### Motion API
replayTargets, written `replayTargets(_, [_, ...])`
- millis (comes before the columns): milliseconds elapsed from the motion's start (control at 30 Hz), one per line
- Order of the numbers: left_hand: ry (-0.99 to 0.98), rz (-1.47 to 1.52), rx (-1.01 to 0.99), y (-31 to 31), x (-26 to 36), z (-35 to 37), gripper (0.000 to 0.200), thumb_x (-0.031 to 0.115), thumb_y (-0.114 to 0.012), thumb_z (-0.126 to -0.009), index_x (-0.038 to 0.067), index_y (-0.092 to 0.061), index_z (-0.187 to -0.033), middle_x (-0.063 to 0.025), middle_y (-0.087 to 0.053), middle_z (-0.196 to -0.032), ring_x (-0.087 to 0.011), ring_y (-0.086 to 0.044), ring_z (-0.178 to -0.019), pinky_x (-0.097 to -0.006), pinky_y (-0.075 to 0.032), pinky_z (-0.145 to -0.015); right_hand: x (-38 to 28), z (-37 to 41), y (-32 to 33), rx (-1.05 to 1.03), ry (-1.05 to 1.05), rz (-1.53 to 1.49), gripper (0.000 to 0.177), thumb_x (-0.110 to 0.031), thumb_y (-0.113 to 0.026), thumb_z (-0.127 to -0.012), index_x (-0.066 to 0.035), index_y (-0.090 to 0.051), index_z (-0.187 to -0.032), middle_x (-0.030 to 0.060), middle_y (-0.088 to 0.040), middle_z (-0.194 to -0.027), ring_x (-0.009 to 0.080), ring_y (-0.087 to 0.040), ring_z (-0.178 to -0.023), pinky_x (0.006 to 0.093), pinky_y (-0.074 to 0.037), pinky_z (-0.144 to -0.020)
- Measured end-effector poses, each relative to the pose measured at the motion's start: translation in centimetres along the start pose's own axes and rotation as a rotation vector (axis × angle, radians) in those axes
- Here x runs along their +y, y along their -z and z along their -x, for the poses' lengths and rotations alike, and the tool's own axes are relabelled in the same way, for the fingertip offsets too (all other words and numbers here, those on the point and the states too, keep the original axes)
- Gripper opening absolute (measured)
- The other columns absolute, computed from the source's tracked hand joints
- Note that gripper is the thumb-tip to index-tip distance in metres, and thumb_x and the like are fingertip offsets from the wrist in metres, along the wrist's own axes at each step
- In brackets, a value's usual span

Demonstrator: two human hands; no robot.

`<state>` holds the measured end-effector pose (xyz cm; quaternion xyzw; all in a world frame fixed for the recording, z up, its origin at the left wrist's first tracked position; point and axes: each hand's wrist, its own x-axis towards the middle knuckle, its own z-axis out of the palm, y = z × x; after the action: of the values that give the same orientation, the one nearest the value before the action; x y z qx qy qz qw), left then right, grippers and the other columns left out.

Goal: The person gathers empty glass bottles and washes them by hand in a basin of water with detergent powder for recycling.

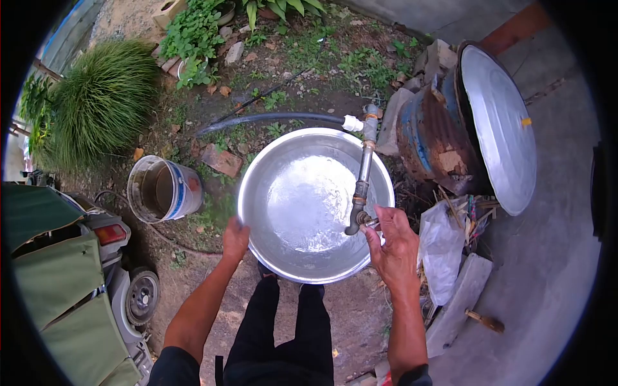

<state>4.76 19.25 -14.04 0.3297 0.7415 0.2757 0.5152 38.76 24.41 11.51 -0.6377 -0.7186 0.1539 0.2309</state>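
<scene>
A large round metal basin (pixel 257 174) sits in front of my legs, its inside shiny and wet-looking. Above its right side stands a metal pipe (pixel 365 164) with a dark tap (pixel 355 215) at its lower end. My right hand (pixel 394 244) pinches the tap's handle between thumb and fingers. At the basin's left rim is my left hand (pixel 235 239), its fingers closed and partly blurred; what they hold, if anything, cannot be made out. Whether water runs from the tap is not visible.
A bucket (pixel 183 188) of murky liquid and a brick (pixel 221 160) lie left. A rusty drum (pixel 438 132) with a round metal lid (pixel 499 128) is at right, above a plastic bag (pixel 442 251). A black hose (pixel 277 116) joins the pipe. A vehicle (pixel 77 276) stands lower left.
</scene>
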Motion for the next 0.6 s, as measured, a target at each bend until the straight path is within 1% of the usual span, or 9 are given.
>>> replayTargets(33, [-0.027, -0.018, 0.003, 0.0, 0.4, 0.1, 0.030, 0.006, -0.056, -0.087, -0.005, -0.050, -0.114, -0.0159, -0.062, -0.102, -0.0216, -0.058, -0.094, -0.0350, -0.045, -0.088, 0.0, 0.0, -0.1, -0.001, -0.001, -0.001, 0.040, 0.000, -0.075, -0.075, -0.001, -0.064, -0.114, 0.0147, -0.063, -0.098, 0.0287, -0.065, -0.077, 0.0372, -0.053, -0.066])
replayTargets(133, [-0.007, -0.010, 0.004, 0.0, 1.6, 0.7, 0.028, 0.006, -0.055, -0.087, -0.006, -0.051, -0.112, -0.0165, -0.062, -0.100, -0.0220, -0.059, -0.093, -0.0355, -0.045, -0.088, 0.0, 0.1, -0.1, 0.011, 0.000, 0.022, 0.039, -0.003, -0.076, -0.076, 0.000, -0.064, -0.113, 0.0150, -0.063, -0.098, 0.0291, -0.065, -0.075, 0.0377, -0.053, -0.064])
replayTargets(200, [-0.019, -0.026, 0.003, 0.1, 1.0, 0.3, 0.027, 0.006, -0.054, -0.087, -0.005, -0.052, -0.111, -0.0165, -0.063, -0.100, -0.0223, -0.059, -0.093, -0.0353, -0.046, -0.087, -0.1, 0.1, 0.0, 0.011, 0.016, 0.083, 0.038, -0.006, -0.077, -0.077, 0.001, -0.064, -0.113, 0.0145, -0.064, -0.095, 0.0288, -0.065, -0.074, 0.0377, -0.053, -0.062])
replayTargets(267, [-0.027, -0.044, 0.003, 0.2, 0.9, 0.3, 0.026, 0.006, -0.054, -0.086, -0.005, -0.053, -0.109, -0.0165, -0.063, -0.099, -0.0226, -0.059, -0.092, -0.0351, -0.046, -0.087, -0.4, -0.1, 0.2, -0.006, 0.005, 0.082, 0.038, -0.007, -0.077, -0.077, 0.001, -0.064, -0.112, 0.0144, -0.064, -0.093, 0.0288, -0.065, -0.073, 0.0378, -0.052, -0.062])
replayTargets(333, [-0.040, 0.072, -0.008, 0.1, 0.8, 0.3, 0.025, 0.006, -0.053, -0.086, -0.005, -0.054, -0.108, -0.0157, -0.063, -0.098, -0.0225, -0.059, -0.091, -0.0347, -0.046, -0.086, -0.4, -0.3, 0.3, -0.022, -0.006, 0.083, 0.037, -0.008, -0.077, -0.078, 0.001, -0.064, -0.112, 0.0142, -0.064, -0.092, 0.0289, -0.065, -0.072, 0.0379, -0.052, -0.061])
replayTargets(400, [-0.032, 0.051, -0.009, 0.2, 0.3, -0.1, 0.025, 0.006, -0.053, -0.086, -0.005, -0.055, -0.109, -0.0153, -0.064, -0.099, -0.0221, -0.059, -0.092, -0.0345, -0.046, -0.086, -0.2, -0.4, 0.4, -0.011, 0.071, 0.104, 0.039, -0.014, -0.078, -0.078, 0.000, -0.062, -0.111, 0.0122, -0.061, -0.087, 0.0284, -0.064, -0.065, 0.0385, -0.051, -0.055])
replayTargets(433, [-0.024, 0.029, -0.011, 0.2, 0.2, -0.1, 0.026, 0.006, -0.053, -0.086, -0.005, -0.055, -0.109, -0.0148, -0.064, -0.099, -0.0218, -0.059, -0.092, -0.0343, -0.046, -0.086, -0.3, -0.5, 0.4, -0.013, 0.072, 0.104, 0.039, -0.014, -0.078, -0.078, 0.000, -0.062, -0.111, 0.0122, -0.061, -0.087, 0.0284, -0.064, -0.065, 0.0385, -0.051, -0.055])
replayTargets(533, [-0.015, -0.011, -0.008, 0.3, 0.5, -0.1, 0.026, 0.005, -0.053, -0.086, -0.005, -0.055, -0.110, -0.0140, -0.063, -0.100, -0.0208, -0.059, -0.093, -0.0340, -0.046, -0.087, -0.6, -0.6, 0.7, -0.046, 0.046, 0.129, 0.037, -0.014, -0.077, -0.078, 0.000, -0.063, -0.109, 0.0124, -0.060, -0.085, 0.0292, -0.063, -0.065, 0.0391, -0.051, -0.055])
replayTargets(600, [-0.019, 0.008, 0.000, 0.2, 1.3, 0.3, 0.025, 0.004, -0.053, -0.086, -0.005, -0.055, -0.109, -0.0138, -0.063, -0.100, -0.0208, -0.059, -0.093, -0.0339, -0.046, -0.087, -0.7, -0.7, 0.8, -0.064, 0.016, 0.150, 0.031, -0.016, -0.076, -0.080, 0.001, -0.065, -0.104, 0.0125, -0.060, -0.081, 0.0298, -0.062, -0.063, 0.0400, -0.050, -0.054])
